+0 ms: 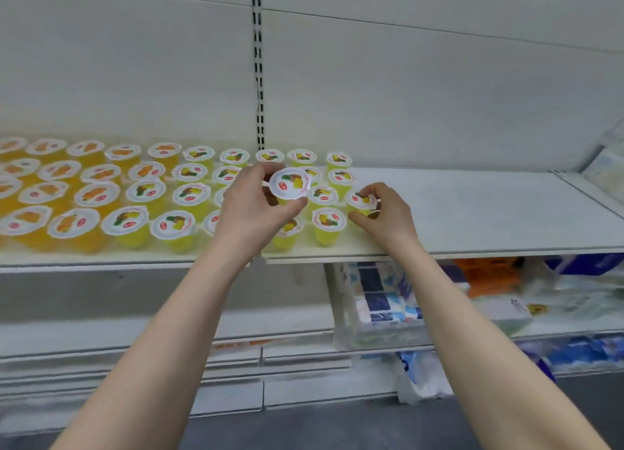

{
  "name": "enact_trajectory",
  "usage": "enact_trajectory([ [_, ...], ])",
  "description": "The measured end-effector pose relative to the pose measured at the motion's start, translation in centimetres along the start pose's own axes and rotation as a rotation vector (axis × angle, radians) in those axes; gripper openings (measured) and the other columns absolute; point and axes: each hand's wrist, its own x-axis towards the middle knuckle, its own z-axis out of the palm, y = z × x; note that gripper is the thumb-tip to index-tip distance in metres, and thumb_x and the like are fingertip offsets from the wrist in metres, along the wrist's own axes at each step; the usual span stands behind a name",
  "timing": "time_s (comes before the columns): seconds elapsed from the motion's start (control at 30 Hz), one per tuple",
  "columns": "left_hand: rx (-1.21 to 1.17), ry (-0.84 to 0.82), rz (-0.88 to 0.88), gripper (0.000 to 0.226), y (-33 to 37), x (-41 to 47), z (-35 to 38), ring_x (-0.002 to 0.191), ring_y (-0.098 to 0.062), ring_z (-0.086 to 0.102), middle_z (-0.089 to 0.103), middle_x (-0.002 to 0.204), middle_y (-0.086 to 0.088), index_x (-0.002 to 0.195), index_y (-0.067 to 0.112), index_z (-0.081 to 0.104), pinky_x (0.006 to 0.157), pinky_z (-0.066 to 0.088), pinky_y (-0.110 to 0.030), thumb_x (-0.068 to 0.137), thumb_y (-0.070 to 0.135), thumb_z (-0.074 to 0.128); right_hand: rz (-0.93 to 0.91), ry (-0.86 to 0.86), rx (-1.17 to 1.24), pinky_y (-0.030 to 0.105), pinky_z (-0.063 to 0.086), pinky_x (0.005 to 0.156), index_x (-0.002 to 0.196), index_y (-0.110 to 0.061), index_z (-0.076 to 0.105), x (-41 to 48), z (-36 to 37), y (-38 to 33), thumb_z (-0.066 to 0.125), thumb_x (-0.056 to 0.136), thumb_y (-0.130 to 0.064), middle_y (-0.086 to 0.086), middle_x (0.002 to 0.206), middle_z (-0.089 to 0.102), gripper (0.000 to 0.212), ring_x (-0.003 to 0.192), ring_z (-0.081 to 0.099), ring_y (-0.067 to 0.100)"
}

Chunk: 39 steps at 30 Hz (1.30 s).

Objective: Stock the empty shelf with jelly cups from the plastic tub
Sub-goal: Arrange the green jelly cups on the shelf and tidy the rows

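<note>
Ideally, right hand [388,215], fingers curled round a jelly cup [362,200], seats it level in line; left hand [251,210] grips spare cup [290,184] clear.

White shelf [472,213], two boards meeting below a slotted upright [258,78]. Orange jelly cups [60,171] stand in four rows at the left end. Yellow jelly cups [190,194] run the rows past the joint, lids up, close-packed.

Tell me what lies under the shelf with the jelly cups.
Under the shelf, to the right, lie blue-and-white wrapped packs and an orange pack. The right forearm covers part of that space.
</note>
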Motion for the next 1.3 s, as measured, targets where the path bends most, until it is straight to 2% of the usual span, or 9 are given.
enact_trajectory([
  [0.13,0.002,0.045,0.009,0.053,0.7,-0.7,1.0,0.093,-0.008,0.065,0.062,0.113,0.007,0.112,0.034,0.057,0.077,0.059,-0.036,0.064,0.044,0.075,-0.058,-0.032,0.032,0.035,0.052,0.085,0.107,-0.029,0.056,0.9,0.0,0.9,0.076,0.080,-0.028,-0.006,0.112,0.057,0.034,0.092,0.057,0.013],
  [0.23,0.032,0.067,0.035,0.052,1.4,-1.0,2.0,0.096,-0.009,0.064,0.062,0.111,0.008,0.112,0.032,0.059,0.076,0.058,-0.038,0.066,0.045,0.078,-0.113,-0.065,0.043,0.028,0.049,0.085,0.112,-0.031,0.057,1.0,-0.5,1.7,0.075,0.080,-0.027,-0.007,0.113,0.056,0.037,0.096,0.055,0.009],
  [0.33,0.234,0.108,0.150,0.052,2.4,-1.2,3.6,0.101,-0.012,0.057,0.061,0.108,0.009,0.114,0.027,0.062,0.089,0.049,-0.035,0.070,0.049,0.078,-0.163,-0.069,0.059,0.017,0.043,0.082,0.123,-0.029,0.057,0.9,-1.7,2.6,0.074,0.082,-0.028,-0.009,0.119,0.054,0.044,0.099,0.055,0.004],
  [0.43,0.356,0.105,0.245,0.055,3.6,-1.4,5.8,0.102,-0.017,0.053,0.063,0.105,0.008,0.112,0.026,0.065,0.090,0.041,-0.032,0.068,0.058,0.073,-0.166,0.004,0.106,0.015,0.044,0.081,0.125,-0.028,0.057,0.8,-3.4,3.9,0.069,0.087,-0.031,-0.010,0.121,0.055,0.040,0.099,0.055,0.002],
  [0.6,0.551,0.062,0.323,0.057,4.3,-2.2,10.1,0.101,-0.024,0.057,0.065,0.101,0.004,0.109,0.026,0.065,0.092,0.042,-0.044,0.067,0.062,0.053,-0.150,0.073,0.107,0.012,0.042,0.079,0.125,-0.027,0.058,0.6,-5.7,5.9,0.065,0.091,-0.030,-0.008,0.122,0.057,0.034,0.100,0.054,0.002],
  [0.77,0.746,-0.006,0.319,0.061,2.6,-2.5,12.4,0.112,-0.028,0.052,0.066,0.106,0.001,0.114,0.025,0.065,0.111,0.023,-0.059,0.064,0.057,0.053,-0.155,0.084,0.113,0.009,0.041,0.078,0.125,-0.025,0.059,0.6,-6.5,7.2,0.063,0.093,-0.029,-0.008,0.122,0.057,0.033,0.101,0.055,0.003],
  [1.03,0.845,0.033,0.386,0.057,0.4,-1.9,12.8,0.118,-0.031,0.050,0.070,0.102,0.000,0.113,0.019,0.069,0.114,0.016,-0.060,0.079,0.059,0.046,-0.183,0.049,0.098,0.008,0.039,0.078,0.126,-0.024,0.059,1.5,-5.9,6.8,0.061,0.094,-0.028,-0.008,0.121,0.057,0.033,0.102,0.054,0.004],
  [1.17,0.873,0.034,0.395,0.062,0.3,-2.0,12.6,0.123,-0.032,0.048,0.068,0.108,-0.001,0.115,0.020,0.069,0.113,0.019,-0.060,0.077,0.065,0.047,-0.219,0.034,0.079,0.012,0.041,0.081,0.127,-0.025,0.058,2.1,-5.6,6.1,0.060,0.094,-0.030,-0.009,0.122,0.056,0.033,0.103,0.054,0.004],
  [1.3,0.796,0.096,0.389,0.064,0.5,-1.5,11.9,0.120,-0.031,0.051,0.065,0.113,-0.004,0.118,0.017,0.067,0.111,0.029,-0.054,0.082,0.067,0.048,-0.277,0.044,0.052,0.029,0.049,0.091,0.127,-0.022,0.058,2.7,-5.9,5.0,0.058,0.095,-0.029,-0.009,0.122,0.057,0.033,0.105,0.055,0.007],
])
